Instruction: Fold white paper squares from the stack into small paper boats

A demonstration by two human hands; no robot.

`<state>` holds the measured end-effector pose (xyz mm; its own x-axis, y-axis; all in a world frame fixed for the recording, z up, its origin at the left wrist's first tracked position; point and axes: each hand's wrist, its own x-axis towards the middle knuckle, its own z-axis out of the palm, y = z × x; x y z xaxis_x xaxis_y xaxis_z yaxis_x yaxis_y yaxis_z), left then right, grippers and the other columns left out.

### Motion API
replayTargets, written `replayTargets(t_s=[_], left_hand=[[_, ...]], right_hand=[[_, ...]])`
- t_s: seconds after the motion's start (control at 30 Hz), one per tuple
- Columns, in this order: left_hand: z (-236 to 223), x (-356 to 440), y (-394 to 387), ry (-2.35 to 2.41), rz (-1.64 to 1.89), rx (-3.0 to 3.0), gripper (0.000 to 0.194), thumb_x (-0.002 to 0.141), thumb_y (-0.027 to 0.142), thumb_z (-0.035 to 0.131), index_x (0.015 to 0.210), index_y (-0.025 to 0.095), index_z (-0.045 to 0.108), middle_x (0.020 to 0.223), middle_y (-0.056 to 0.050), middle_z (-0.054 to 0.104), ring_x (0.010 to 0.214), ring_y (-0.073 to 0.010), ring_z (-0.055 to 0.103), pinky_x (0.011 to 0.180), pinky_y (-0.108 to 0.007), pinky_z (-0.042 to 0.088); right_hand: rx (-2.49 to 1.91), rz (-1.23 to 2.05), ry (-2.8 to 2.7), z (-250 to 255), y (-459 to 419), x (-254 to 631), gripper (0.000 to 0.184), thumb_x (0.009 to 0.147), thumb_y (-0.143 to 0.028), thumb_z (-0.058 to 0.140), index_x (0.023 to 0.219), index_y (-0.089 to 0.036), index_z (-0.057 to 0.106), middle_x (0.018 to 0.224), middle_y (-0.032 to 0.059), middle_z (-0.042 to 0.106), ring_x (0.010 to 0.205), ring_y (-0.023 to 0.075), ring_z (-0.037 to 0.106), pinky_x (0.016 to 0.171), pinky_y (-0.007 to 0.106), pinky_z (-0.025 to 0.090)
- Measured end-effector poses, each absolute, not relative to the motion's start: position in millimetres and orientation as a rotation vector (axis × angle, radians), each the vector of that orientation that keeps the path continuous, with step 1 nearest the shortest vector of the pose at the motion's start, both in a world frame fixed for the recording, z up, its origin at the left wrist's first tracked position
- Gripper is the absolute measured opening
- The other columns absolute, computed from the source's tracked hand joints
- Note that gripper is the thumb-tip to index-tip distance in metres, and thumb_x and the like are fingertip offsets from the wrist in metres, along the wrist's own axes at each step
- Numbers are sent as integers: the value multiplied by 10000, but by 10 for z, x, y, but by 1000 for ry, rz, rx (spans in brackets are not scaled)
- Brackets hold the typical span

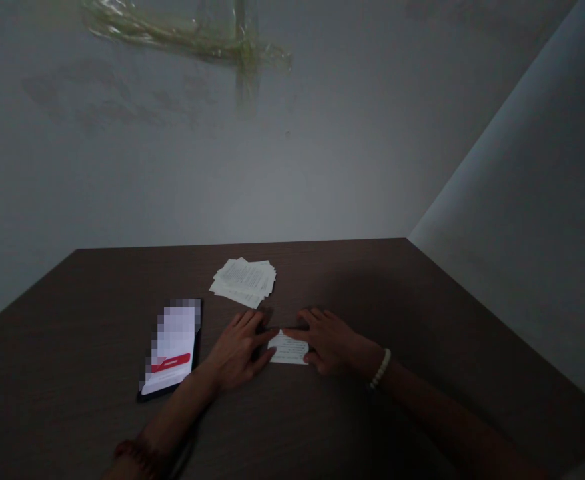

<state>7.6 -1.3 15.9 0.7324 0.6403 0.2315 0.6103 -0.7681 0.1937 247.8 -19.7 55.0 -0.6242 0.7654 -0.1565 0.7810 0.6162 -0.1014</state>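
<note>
A small white slip of paper point(289, 349) with lines of print lies on the brown table, between my two hands. My left hand point(242, 350) rests at the slip's left side, its index fingertip at the top edge and its thumb at the left edge. On the right side, my right hand point(329, 341) touches the slip with index finger and thumb in the same way. Fingers of both hands are spread and low on the tabletop; neither hand is closed around the paper. A loose pile of similar printed slips point(246, 280) lies just beyond my left hand.
To the left of my left forearm lies a phone point(172, 347) with a lit screen, partly blurred. The brown table point(97, 287) meets a grey wall point(322, 167) at the back and another on the right. Yellowed tape point(197, 40) sticks to the wall above.
</note>
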Motion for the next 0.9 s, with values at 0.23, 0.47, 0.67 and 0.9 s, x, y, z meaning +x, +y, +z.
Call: replayTargets(t_s=[0.23,0.47,0.67,0.9], left_hand=[[181,90,-44,1101,445,2833,344,894,375,513,1168,202,629,997,-98,510,941,-277,484,814,-432,402],[183,110,-56,1112,437,2885,346,894,371,499,1162,193,626,1048,-120,522,978,-293,497,842,-455,399],[172,126,-69,1055,459,2964,342,904,344,469,1161,169,612,1048,-124,540,988,-293,496,857,-453,394],[177,137,-82,986,444,2937,351,895,275,473,1214,180,584,1179,-132,531,1031,-290,494,890,-449,391]], right_hand=[[1386,-300,2742,530,-209,2493,596,798,-332,672,1363,-317,483,1341,115,462,1193,303,448,981,464,360],[1611,-305,2738,434,-364,2661,444,860,-360,622,1296,-325,550,1304,83,484,1182,273,448,982,438,351],[1652,-207,2763,447,-416,2664,272,953,-333,490,1185,-292,627,1146,72,559,1058,230,504,906,396,383],[1802,-16,2809,234,-363,2448,216,906,-396,592,884,-203,686,1005,64,601,967,215,524,822,334,441]])
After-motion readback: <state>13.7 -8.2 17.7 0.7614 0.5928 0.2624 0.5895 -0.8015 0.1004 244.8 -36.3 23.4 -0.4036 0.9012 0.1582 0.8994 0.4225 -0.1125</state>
